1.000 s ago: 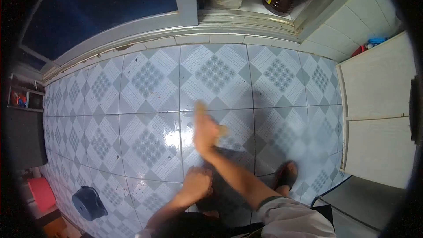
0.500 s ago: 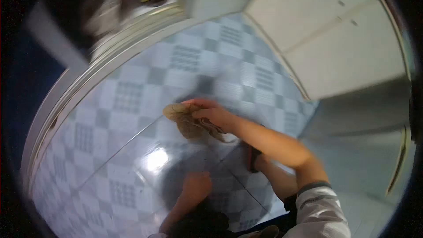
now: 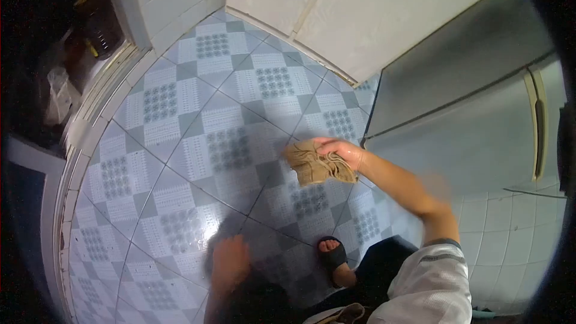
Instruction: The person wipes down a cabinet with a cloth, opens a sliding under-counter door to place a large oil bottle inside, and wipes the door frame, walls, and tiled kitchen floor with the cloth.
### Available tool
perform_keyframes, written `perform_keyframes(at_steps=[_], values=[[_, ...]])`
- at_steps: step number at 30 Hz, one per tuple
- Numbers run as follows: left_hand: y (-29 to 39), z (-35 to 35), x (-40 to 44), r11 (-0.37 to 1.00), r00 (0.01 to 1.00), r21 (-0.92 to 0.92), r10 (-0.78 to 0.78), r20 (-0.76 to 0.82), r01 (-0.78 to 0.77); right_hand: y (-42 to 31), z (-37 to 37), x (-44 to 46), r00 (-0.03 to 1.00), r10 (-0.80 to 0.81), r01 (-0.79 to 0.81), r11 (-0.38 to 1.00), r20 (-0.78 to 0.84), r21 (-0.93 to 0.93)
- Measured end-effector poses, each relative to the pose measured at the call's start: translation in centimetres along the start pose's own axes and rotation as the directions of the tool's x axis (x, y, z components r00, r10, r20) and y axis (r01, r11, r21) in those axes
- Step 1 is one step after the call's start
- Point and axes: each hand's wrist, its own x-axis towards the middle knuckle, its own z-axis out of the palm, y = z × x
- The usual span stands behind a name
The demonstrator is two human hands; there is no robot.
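A crumpled brown cleaning cloth [image 3: 309,165] hangs from my right hand [image 3: 343,151], pinched between thumb and fingers above the tiled floor [image 3: 198,144]. My right arm reaches out from the right side, in a white sleeve. Lower down, my left hand [image 3: 231,258] is close to my dark-clothed leg, blurred and in shadow. No object shows in it, and how its fingers are set is unclear. Below the cloth, my foot in a black sandal [image 3: 332,255] rests on the floor.
White cabinet doors [image 3: 360,15] stand at the back. A grey refrigerator [image 3: 456,126] with a long handle is on the right, beside a tiled wall [image 3: 504,234]. At left runs a door sill [image 3: 99,105], with a plastic bag [image 3: 60,96] beyond it.
The view has turned, so the cabinet and door sill sit further left. My right hand still holds the cloth, which appears further right in view. The left hand appears lower and further left.
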Motion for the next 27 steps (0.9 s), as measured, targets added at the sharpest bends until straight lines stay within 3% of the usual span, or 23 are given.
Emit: perform_keyframes(at_steps=[2,4,5,6,8,9,11,12,14,16,17,18,20,22,23,25,26,27], values=[[0.5,1.0,0.3,0.999,0.999,0.029,-0.045,0.008,0.045,1.4,-3.1,-0.5,1.0,-0.007,0.006,0.999,-0.022,-0.039],[1.1,1.6,0.6,0.998,0.993,0.035,0.062,-0.1,-0.058,4.7,-6.6,0.4,0.976,-0.204,0.148,0.88,-0.078,-0.451],[1.7,1.6,0.8,0.996,0.992,0.054,0.069,-0.105,-0.064,7.7,-9.8,2.0,0.941,-0.335,0.175,0.583,-0.038,-0.794],[2.4,1.3,0.7,0.99,0.997,0.135,0.053,-0.056,-0.045,10.9,-11.9,3.4,0.896,-0.442,0.133,0.173,0.044,-0.976],[4.1,0.6,0.5,0.967,0.999,0.251,0.05,0.008,-0.05,16.1,-9.2,2.9,0.737,-0.676,-0.135,-0.14,-0.005,-0.981],[5.0,0.2,0.5,0.951,0.997,0.307,0.02,0.08,-0.044,18.0,-9.6,3.5,0.718,-0.696,-0.136,-0.112,-0.02,-0.984],[6.4,-0.2,0.7,0.922,0.987,0.384,-0.016,0.158,-0.047,20.3,-11.6,5.2,0.586,-0.772,-0.062,-0.346,0.246,-0.936],[6.8,-0.3,0.8,0.906,0.976,0.415,-0.01,0.218,-0.083,20.3,-13.4,5.7,0.577,-0.782,-0.06,-0.326,0.234,-0.944],[7.5,-0.9,0.6,0.881,0.957,0.46,-0.025,0.29,-0.116,18.9,-16.3,6.7,0.677,-0.667,0.099,-0.336,0.311,-0.937],[8.0,-1.4,0.4,0.884,0.977,0.46,-0.02,0.213,-0.082,11.0,-15.1,3.3,0.778,-0.623,-0.112,-0.009,-0.082,-0.994],[7.9,-1.6,0.1,0.868,0.988,0.48,0.078,0.13,-0.132,10.2,-17.3,4.4,0.618,-0.782,-0.227,-0.071,-0.088,-0.971],[8.3,-1.9,0.2,0.865,0.989,0.488,0.056,0.134,-0.115,9.9,-19.5,5.7,0.433,-0.899,-0.348,-0.1,-0.066,-0.932],[9.0,-2.6,-0.1,0.817,0.996,0.569,0.071,0.059,-0.092,6.6,-23.1,8.1,0.222,-0.965,-0.491,0.012,-0.139,-0.871],[9.8,-3.0,-0.7,0.836,0.998,0.546,0.037,0.047,-0.057,1.9,-24.9,9.8,0.063,-0.93,-0.443,0.299,-0.362,-0.845],[10.1,-3.1,-0.9,0.856,0.999,0.515,0.027,0.033,-0.04,0.4,-25.9,11.1,0.074,-0.929,-0.43,0.298,-0.362,-0.852],[10.6,-2.9,-2.4,0.888,0.998,0.459,-0.053,0.043,0.028,-2.0,-26.6,13.2,-0.101,-0.91,-0.298,0.412,-0.401,-0.861],[10.4,-2.4,-3.1,0.914,0.992,0.398,-0.111,0.063,0.077,-2.2,-25.9,13.9,-0.101,-0.912,-0.292,0.41,-0.398,-0.864],[10.0,-1.7,-3.8,0.922,0.991,0.374,-0.126,0.055,0.096,-2.7,-23.3,13.7,0.047,-0.913,-0.193,0.389,-0.404,-0.901]])
